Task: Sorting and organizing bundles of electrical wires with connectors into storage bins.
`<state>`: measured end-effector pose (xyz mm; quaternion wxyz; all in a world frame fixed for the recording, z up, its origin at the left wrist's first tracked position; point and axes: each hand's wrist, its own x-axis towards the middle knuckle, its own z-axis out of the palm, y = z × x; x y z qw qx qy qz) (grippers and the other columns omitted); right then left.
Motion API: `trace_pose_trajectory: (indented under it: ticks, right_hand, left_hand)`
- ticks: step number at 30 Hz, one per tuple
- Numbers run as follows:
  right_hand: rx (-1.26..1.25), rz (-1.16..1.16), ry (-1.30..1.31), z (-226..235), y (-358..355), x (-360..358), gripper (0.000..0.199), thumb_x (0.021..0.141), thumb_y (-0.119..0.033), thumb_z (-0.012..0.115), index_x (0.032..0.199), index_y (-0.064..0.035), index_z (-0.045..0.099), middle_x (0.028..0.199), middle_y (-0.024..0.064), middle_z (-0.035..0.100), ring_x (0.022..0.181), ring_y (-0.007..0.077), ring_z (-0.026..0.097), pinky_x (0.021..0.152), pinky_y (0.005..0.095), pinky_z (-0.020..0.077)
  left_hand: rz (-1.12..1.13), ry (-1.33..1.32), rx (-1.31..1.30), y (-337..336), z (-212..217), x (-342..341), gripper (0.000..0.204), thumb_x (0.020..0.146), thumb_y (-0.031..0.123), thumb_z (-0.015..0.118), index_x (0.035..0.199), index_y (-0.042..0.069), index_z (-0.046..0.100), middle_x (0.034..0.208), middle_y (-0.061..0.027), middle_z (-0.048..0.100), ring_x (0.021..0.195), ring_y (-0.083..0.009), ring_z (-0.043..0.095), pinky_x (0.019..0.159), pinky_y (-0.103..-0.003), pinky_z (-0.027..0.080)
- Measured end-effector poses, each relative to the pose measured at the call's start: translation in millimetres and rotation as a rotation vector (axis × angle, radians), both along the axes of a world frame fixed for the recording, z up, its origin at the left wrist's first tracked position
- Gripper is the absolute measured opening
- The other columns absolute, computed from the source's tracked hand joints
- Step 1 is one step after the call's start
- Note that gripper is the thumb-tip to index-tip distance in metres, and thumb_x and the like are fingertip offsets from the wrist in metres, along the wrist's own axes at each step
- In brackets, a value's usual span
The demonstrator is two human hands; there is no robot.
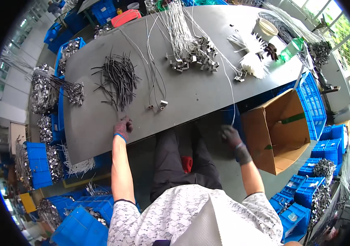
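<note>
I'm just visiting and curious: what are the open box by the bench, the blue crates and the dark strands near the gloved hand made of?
Box: plain brown cardboard by its matte surface and folded flaps. Crates: probably moulded plastic, bright blue with lattice walls. Strands: thin and dark, perhaps coated wire or tubing; too small to tell. Left hand wears a fabric-looking glove.

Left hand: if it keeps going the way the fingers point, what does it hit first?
Probably the pile of dark wires. The left hand rests at the table edge, fingers pointing up across it, and the pile's nearest strands lie just ahead. Height above the tabletop is unclear.
</note>
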<state>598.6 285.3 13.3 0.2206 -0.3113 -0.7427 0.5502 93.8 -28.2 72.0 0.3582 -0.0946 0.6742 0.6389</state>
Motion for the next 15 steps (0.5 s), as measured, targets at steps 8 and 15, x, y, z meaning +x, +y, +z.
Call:
trace_pose_trajectory:
  ticks: [8, 15]
  right_hand:
    - [-0.211, 0.463, -1.365, -18.8, -254.1, 306.1, 0.026, 0.090, -0.014, 0.052, 0.099, -0.0039, 0.074, 0.091, 0.0212, 0.073, 0.077, 0.0347, 0.072, 0.070, 0.0463, 0.0563]
    - [-0.135, 0.209, -1.184, 43.5, -323.6, 288.4, 0.035, 0.095, -0.020, 0.050, 0.127, -0.0125, 0.065, 0.120, 0.0208, 0.067, 0.114, 0.0380, 0.064, 0.096, 0.0468, 0.0503]
  left_hand:
    - [-0.227, -0.235, 0.573, 89.6, 47.7, 125.4, 0.012, 0.095, 0.018, 0.069, 0.104, 0.010, 0.068, 0.087, -0.0015, 0.064, 0.080, -0.0110, 0.063, 0.069, -0.026, 0.056]
    - [-0.524, -0.140, 0.215, 222.8, -31.3, 283.1, 0.009, 0.088, 0.000, 0.058, 0.087, 0.008, 0.061, 0.074, -0.0088, 0.064, 0.061, -0.0232, 0.067, 0.056, -0.040, 0.059]
